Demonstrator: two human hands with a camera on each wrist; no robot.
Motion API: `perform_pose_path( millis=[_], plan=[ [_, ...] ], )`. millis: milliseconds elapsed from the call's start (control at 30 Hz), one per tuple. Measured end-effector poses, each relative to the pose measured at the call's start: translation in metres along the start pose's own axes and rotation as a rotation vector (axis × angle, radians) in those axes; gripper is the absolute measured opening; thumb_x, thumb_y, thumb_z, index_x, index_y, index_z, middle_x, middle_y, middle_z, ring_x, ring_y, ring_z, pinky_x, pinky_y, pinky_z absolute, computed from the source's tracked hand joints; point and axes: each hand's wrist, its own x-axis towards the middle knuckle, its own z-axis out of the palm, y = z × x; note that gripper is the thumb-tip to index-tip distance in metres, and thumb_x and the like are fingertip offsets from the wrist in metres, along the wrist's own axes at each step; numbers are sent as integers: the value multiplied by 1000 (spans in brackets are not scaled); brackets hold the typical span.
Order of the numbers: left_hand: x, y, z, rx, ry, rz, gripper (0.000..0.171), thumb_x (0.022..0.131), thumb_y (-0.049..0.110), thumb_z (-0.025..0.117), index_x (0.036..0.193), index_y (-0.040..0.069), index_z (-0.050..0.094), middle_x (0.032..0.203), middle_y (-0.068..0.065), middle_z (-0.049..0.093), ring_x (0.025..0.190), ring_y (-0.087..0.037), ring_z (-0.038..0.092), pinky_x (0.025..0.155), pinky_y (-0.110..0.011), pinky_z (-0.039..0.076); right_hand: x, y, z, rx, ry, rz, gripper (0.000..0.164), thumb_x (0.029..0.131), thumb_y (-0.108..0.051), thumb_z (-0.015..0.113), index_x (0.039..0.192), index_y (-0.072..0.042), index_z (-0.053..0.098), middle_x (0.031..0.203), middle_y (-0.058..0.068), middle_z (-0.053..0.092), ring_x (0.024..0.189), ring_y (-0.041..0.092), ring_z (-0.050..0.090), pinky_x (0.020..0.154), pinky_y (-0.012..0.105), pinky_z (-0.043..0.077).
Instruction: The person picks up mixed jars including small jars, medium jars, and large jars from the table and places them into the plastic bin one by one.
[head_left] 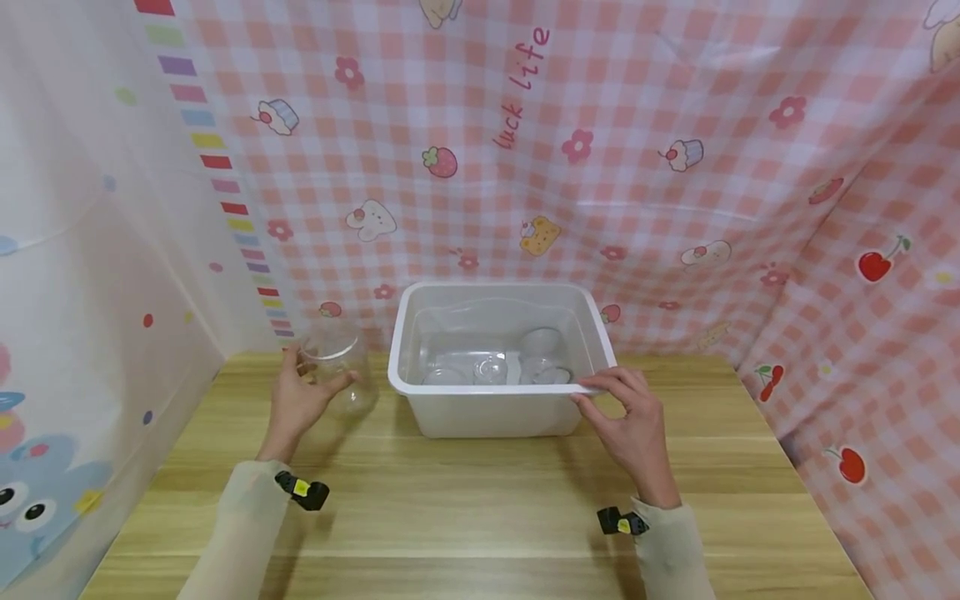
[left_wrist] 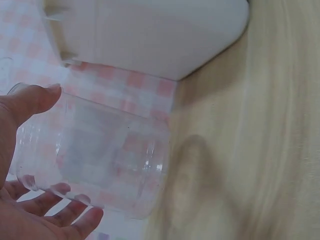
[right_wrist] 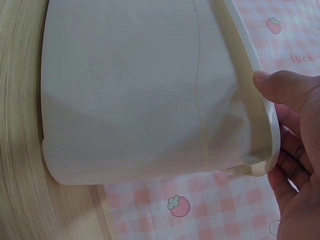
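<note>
My left hand (head_left: pixel 294 406) grips a clear, wide cylindrical jar (head_left: pixel 356 385) near its mouth, left of a white plastic bin (head_left: pixel 495 417). Seen from the left wrist, the thumb lies on one side of the jar (left_wrist: pixel 107 155) and the fingers (left_wrist: pixel 89 222) on the other. At the bin's front right corner, my right hand (head_left: pixel 633 417) pinches the rim between thumb and fingers. In the right wrist view the thumb (right_wrist: pixel 272 84) presses on the rim while the fingers curl round the corner. Several clear, rounded containers (head_left: pixel 491 368) lie inside the bin, partly hidden by its front wall.
The bin stands toward the back of a wood-grain table (head_left: pixel 480 508). Close behind it hangs a pink checked cloth (head_left: pixel 480 208). A pale printed cloth (head_left: pixel 112 275) borders the left side, and more checked cloth (head_left: pixel 885 350) borders the right.
</note>
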Motion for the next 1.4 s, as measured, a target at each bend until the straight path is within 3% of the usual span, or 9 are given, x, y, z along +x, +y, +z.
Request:
perform_pose_path(
  millis=[233,533,767,967,1167,1400],
  plan=[
    [-2,17,-9,16,35,75,106,78,38,89,160,11,28,153,-21,46,137,-38,46,109,-54,44,-1,-2,0,7,-10,7,21,80,-12,89,99,-11,80,102,0,73,100,11,57,89,17,44],
    [-5,50,-23,73,68,190,103,78,34,90,159,10,30,149,-22,50,133,-38,48,103,-52,45,-3,-1,2,6,-6,-6,21,80,-12,89,98,-10,80,100,1,73,100,13,58,89,17,44],
    [-8,70,-28,97,68,261,101,78,36,90,159,17,34,148,-18,52,133,-37,49,103,-57,47,-5,-1,2,6,-6,-2,21,80,-12,89,98,-10,80,101,1,73,100,13,58,89,17,44],
    [-8,89,-30,97,95,336,99,76,34,91,158,21,38,143,-15,56,127,-31,52,98,-55,48,-4,-2,2,6,0,-5,21,80,-12,89,99,-11,80,101,1,73,100,13,58,89,16,44],
    [-8,112,-27,89,88,376,93,74,42,92,153,27,44,138,-6,59,121,-26,53,98,-50,48,-1,0,2,13,17,-22,20,80,-10,88,98,-9,80,101,3,73,99,14,59,90,15,43],
    [-8,134,-18,119,63,423,101,72,42,93,156,18,42,138,-10,58,121,-27,53,99,-48,49,0,-1,1,15,20,-20,22,79,-10,89,99,-10,80,101,3,73,99,14,59,90,15,43]
  ],
)
